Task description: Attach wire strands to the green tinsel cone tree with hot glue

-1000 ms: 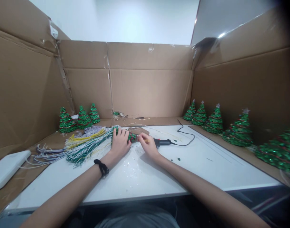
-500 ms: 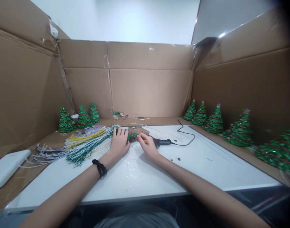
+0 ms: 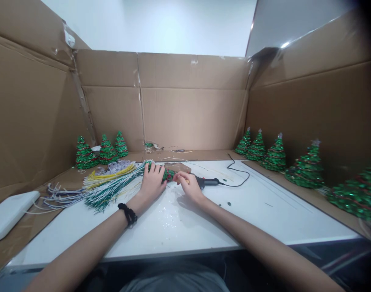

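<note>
gripping a cone-shaped green tinsel tree with red trim [image 3: 168,175] beneath its fingers, the left hand [image 3: 152,180] is steadying it beside the right hand [image 3: 191,187]. that hand is pinching a short yellowish stick [image 3: 188,181], its fingertips curling differently than a moment ago, seemingly just adjusting the hold.

No text, label, brand, number or sign can be read here.

Gathered black band [image 3: 128,215], left wrist [image 3: 138,204]; grey clothing [image 3: 176,280].
</note>
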Motion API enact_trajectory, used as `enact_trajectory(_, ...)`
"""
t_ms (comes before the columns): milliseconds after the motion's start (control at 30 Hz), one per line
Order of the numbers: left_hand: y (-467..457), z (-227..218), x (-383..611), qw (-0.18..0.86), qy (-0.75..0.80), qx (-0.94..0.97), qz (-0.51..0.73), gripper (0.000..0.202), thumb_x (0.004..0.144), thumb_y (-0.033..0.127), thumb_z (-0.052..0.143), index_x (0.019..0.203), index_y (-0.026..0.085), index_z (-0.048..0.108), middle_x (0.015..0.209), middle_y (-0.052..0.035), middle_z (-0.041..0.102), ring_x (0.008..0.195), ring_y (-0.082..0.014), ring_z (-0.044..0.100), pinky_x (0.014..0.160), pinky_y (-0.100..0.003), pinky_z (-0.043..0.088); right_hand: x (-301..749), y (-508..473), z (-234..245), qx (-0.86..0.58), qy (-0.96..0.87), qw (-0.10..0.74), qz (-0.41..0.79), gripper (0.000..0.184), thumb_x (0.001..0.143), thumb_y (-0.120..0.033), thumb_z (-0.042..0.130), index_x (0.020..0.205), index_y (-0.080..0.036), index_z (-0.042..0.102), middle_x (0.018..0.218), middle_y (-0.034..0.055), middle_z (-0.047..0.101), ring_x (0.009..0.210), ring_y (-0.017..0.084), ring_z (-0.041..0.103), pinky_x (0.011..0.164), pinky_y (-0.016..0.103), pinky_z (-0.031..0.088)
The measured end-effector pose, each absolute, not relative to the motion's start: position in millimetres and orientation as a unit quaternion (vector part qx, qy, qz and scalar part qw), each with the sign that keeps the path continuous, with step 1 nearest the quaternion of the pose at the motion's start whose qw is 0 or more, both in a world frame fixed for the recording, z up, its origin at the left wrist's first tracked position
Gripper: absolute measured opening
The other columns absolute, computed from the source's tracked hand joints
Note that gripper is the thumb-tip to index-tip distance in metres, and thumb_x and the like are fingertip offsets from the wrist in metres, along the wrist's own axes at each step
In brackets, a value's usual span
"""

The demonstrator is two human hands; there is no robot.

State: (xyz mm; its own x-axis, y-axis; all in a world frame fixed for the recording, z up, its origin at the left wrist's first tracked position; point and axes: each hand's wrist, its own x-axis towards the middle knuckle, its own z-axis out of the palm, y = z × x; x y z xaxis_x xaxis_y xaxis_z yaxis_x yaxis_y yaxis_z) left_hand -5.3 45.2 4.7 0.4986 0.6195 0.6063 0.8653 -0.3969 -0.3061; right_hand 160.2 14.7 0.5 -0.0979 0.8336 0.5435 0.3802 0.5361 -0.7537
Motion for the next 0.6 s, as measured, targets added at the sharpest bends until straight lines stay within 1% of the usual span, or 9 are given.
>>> enact_trajectory(100,46,6,-8,0.310,-0.445,-0.819,-0.187,0.042,0.079,0.031,0.059,0.115,0.011,0.054,0.116,-0.0171,0.057,0.113,-0.0347,0.043,0.101,-0.050,0.026,162,18,0,-0.439,-0.696,0.524,0.220,0.023,0.076,-0.024,0.036,0.067,-0.018,0.057,0.068,0.0019,0.060,0.066,0.015,0.054,0.065,0.025,0.041)
enact_trajectory(267,49,8,-9,0.327,-0.439,-0.818,-0.176,0.039,0.076,0.024,0.060,0.112,0.012,0.056,0.109,-0.0152,0.059,0.106,-0.0338,0.046,0.096,-0.048,0.030,163,20,-2,-0.453,-0.674,0.542,0.217,0.022,0.079,-0.026,0.038,0.068,-0.019,0.056,0.068,0.0009,0.060,0.065,0.015,0.057,0.063,0.024,0.041)
enact_trajectory(367,51,11,-11,0.324,-0.435,-0.821,-0.179,0.038,0.074,0.024,0.062,0.110,0.012,0.056,0.107,-0.0147,0.060,0.103,-0.0329,0.047,0.094,-0.047,0.031,162,19,-1,-0.454,-0.662,0.558,0.212,0.030,0.085,-0.034,0.037,0.070,-0.019,0.058,0.064,0.0007,0.059,0.062,0.015,0.056,0.059,0.024,0.040)
enact_trajectory(433,53,15,-15,0.313,-0.418,-0.833,-0.179,0.040,0.074,0.028,0.062,0.111,0.012,0.056,0.109,-0.0144,0.059,0.102,-0.0320,0.048,0.093,-0.046,0.032,162,18,1,-0.448,-0.658,0.566,0.215,0.038,0.088,-0.040,0.035,0.071,-0.018,0.061,0.063,0.0015,0.060,0.060,0.015,0.055,0.057,0.024,0.039)
enact_trajectory(500,54,19,-20,0.300,-0.397,-0.849,-0.176,0.044,0.074,0.032,0.063,0.113,0.012,0.054,0.111,-0.0135,0.058,0.101,-0.0308,0.049,0.093,-0.044,0.032,162,16,2,-0.441,-0.655,0.571,0.224,0.046,0.089,-0.045,0.033,0.069,-0.017,0.064,0.063,0.0029,0.061,0.059,0.015,0.054,0.056,0.025,0.039)
enact_trajectory(600,56,23,-26,0.290,-0.375,-0.864,-0.168,0.048,0.073,0.034,0.064,0.114,0.012,0.053,0.107,-0.0123,0.060,0.099,-0.0295,0.050,0.093,-0.042,0.033,162,16,1,-0.438,-0.652,0.573,0.234,0.054,0.089,-0.051,0.032,0.066,-0.015,0.065,0.062,0.0044,0.062,0.058,0.015,0.054,0.056,0.025,0.040)
